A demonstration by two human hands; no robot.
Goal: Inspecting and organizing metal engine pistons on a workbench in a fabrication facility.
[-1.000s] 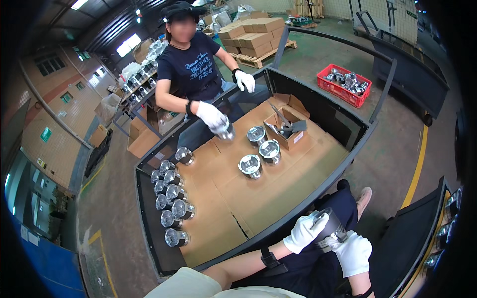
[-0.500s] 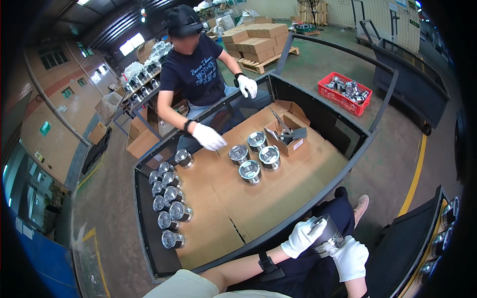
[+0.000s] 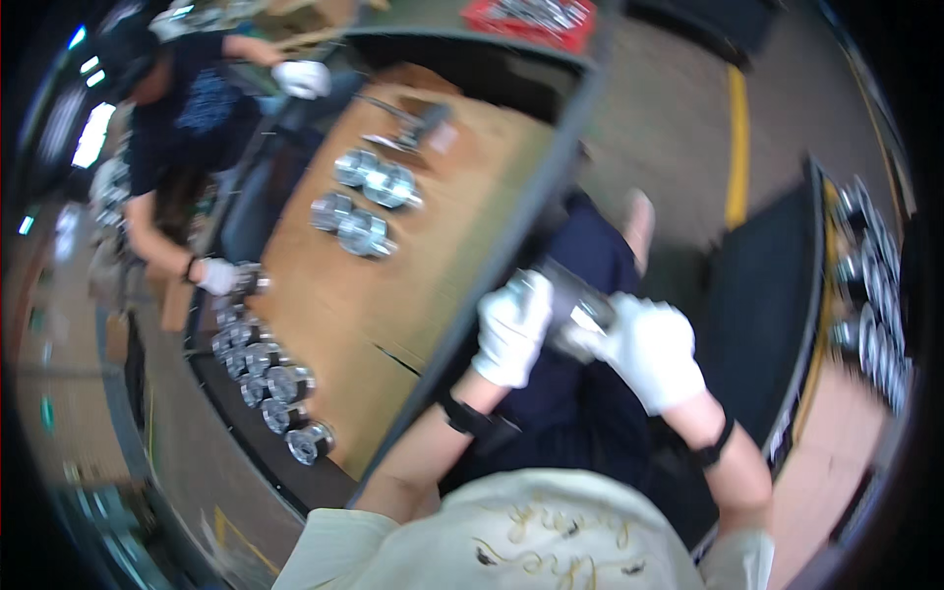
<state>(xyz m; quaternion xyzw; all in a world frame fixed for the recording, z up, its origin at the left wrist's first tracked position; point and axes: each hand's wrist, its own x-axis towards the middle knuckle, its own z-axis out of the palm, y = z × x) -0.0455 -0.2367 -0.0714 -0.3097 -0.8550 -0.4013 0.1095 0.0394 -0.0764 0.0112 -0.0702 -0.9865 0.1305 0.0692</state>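
Note:
Both of my hands, in white gloves, hold one dark, metallic piston [image 3: 580,307] in front of my body, beyond the edge of the cart. My left hand [image 3: 513,332] is closed round its left end. At its shiny right end, my right hand [image 3: 651,352] grips it; the fingertips are partly hidden and smeared. Left of my hands, several silver pistons [image 3: 391,185] stand in a group on the cardboard [image 3: 433,256] lining the cart. More pistons [image 3: 287,385] line its left side.
An open box with tools [image 3: 418,128] sits at the cart's far end. The cart's dark metal rim [image 3: 492,280] runs beside my left arm. A co-worker's gloved hand [image 3: 218,277] touches a piston at the left. More pistons [image 3: 867,280] stand on the right; a red crate [image 3: 539,37] lies beyond.
My view has swung right and down, blurring the picture. My hands, still on the piston, now appear higher and nearer the middle. The co-worker's hand has reached the piston at the row's end.

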